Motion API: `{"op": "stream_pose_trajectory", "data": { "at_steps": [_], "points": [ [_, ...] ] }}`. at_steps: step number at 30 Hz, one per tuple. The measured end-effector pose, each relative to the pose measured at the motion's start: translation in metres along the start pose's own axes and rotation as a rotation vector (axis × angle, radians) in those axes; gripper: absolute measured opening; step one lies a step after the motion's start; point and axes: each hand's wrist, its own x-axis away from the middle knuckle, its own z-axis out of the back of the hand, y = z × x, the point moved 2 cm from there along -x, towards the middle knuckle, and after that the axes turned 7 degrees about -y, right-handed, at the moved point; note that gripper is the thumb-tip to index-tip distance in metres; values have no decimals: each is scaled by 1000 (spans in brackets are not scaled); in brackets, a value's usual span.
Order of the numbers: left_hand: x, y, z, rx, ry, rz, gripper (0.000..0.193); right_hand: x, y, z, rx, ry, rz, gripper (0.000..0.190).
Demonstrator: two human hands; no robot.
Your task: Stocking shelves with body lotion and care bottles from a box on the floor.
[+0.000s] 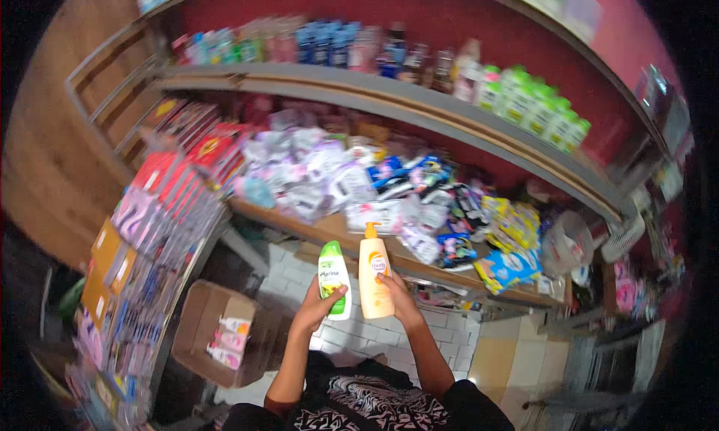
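Observation:
My left hand [313, 306] grips a white lotion bottle [331, 279] with a green cap and a green label picture. In my right hand [402, 300] is a larger cream-coloured pump bottle [375, 285] with an orange pump head. Both bottles are upright, side by side with a narrow gap between them, labels facing me. They are held in front of the lower wooden shelf [331, 223], above a white tiled floor [359, 330].
Packets [337, 178] lie heaped on the lower shelf. Green-capped bottles [528, 99] line the upper shelf [359, 88]. To my left, a cardboard box [194, 330] holds three small bottles [229, 341], beside a rack of stacked packaged goods [151, 234]. A white plastic basket [567, 243] stands at right.

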Motion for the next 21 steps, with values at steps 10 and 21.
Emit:
{"op": "stream_pose_trajectory", "data": {
  "at_steps": [10, 21],
  "points": [
    [-64, 13, -276, -54, -564, -100, 51, 161, -128, 196, 84, 396, 486, 43],
    [-122, 152, -440, -300, -810, -519, 56, 296, -380, 284, 673, 686, 1004, 52]
  ]
}}
